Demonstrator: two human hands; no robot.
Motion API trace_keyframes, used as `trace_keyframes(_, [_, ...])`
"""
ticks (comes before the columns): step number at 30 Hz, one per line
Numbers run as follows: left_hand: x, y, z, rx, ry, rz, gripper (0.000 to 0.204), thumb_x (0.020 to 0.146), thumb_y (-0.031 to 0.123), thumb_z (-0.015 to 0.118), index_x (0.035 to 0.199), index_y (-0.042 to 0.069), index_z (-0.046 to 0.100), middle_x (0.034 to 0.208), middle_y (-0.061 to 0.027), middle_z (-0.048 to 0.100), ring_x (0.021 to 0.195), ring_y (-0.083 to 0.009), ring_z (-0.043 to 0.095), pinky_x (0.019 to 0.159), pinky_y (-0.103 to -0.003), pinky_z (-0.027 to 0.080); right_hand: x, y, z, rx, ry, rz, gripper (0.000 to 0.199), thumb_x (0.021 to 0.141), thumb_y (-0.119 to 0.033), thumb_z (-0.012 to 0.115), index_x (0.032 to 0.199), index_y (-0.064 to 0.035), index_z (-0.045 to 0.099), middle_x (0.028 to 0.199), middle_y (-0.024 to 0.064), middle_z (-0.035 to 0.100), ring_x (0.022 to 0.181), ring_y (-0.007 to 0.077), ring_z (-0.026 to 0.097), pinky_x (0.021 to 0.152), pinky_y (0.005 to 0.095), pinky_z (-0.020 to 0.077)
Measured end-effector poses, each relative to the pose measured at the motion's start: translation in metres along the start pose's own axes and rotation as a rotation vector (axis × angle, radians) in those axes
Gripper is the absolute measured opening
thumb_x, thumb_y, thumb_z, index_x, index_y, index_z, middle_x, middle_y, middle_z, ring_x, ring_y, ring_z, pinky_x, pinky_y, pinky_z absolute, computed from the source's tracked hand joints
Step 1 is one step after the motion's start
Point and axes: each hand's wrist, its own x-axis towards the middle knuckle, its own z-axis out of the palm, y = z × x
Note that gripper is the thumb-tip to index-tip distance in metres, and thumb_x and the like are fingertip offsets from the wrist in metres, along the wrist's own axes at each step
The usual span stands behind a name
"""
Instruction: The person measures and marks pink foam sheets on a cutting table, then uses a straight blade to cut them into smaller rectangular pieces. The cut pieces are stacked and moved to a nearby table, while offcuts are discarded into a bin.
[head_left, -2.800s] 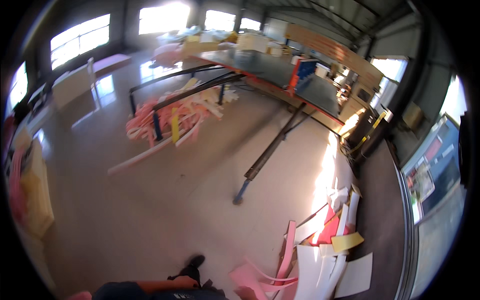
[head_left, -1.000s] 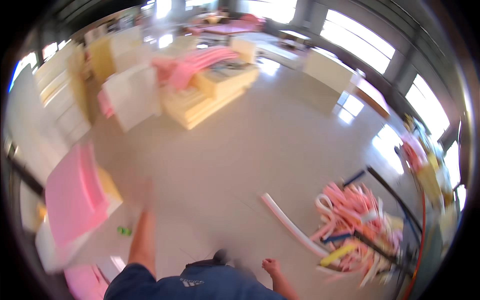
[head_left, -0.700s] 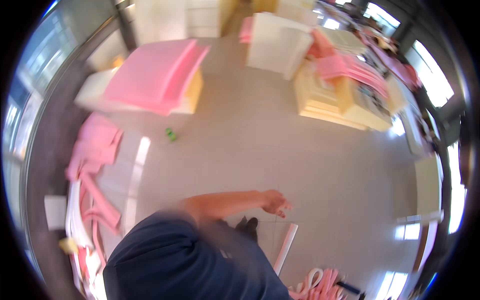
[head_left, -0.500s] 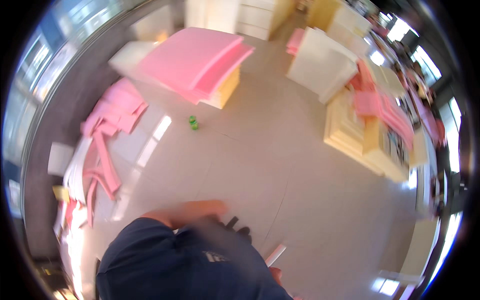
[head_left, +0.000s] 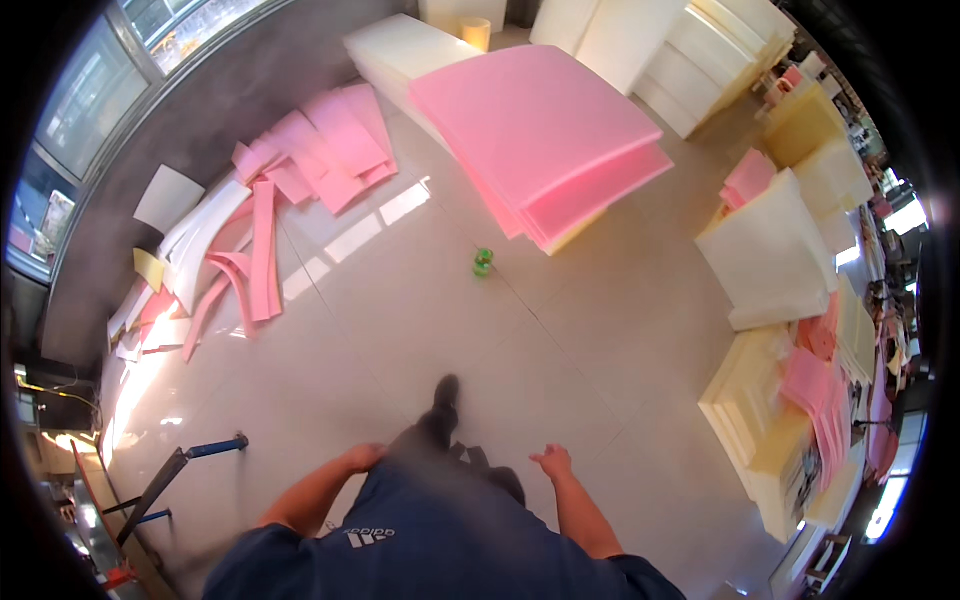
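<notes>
My left hand [head_left: 364, 457] hangs beside my left hip, partly hidden against the dark blue shirt [head_left: 400, 555]; its fingers cannot be made out. Out to the right of my body hangs my right hand [head_left: 553, 461]. Its fingers are loosely bent and apart, and nothing shows in them. Neither hand touches any of the foam. Ahead on the tiled floor stands a small green object [head_left: 483, 262], perhaps a bottle. Beyond it, large pink foam sheets [head_left: 540, 125] lie stacked on top of a pale block.
Pink foam offcuts [head_left: 335, 145] and white strips [head_left: 205, 235] lie along the left wall. A blue and black metal leg [head_left: 215, 447] juts in at lower left. Cream foam blocks [head_left: 750, 400] and a white slab [head_left: 770, 255] line the right side. More white blocks [head_left: 690, 70] stand at the back.
The view has turned left, so the foam stacks and green object sit further right. My left arm has dropped from across my front to my side. A pale strip near my right hand is out of sight.
</notes>
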Motion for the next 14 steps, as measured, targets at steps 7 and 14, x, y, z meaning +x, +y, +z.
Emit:
trace_keyframes(7, [-0.019,0.048,-0.007,-0.269,0.216,-0.049,0.054,0.099,0.046,0.046,0.133,0.005,0.055,0.130,-0.0194,0.060,0.121,-0.0351,0.056,0.104,-0.040,0.043,0.133,-0.244,-0.081,-0.192,0.062,-0.265,0.122,0.056,-0.052,0.090,0.147,0.0032,0.029,0.149,0.0237,0.037,0.139,0.0360,0.036,0.113,0.0429,0.0345])
trace_keyframes(14, [-0.028,0.063,0.067,-0.551,0.146,-0.504,0.051,0.100,0.038,0.050,0.138,0.004,0.049,0.145,-0.0201,0.046,0.137,-0.0333,0.041,0.114,-0.042,0.031,0.368,-0.338,-0.034,-0.284,0.004,-0.242,0.128,0.056,-0.045,0.091,0.150,0.0007,0.017,0.154,0.0223,0.028,0.141,0.0368,0.031,0.116,0.0430,0.0295])
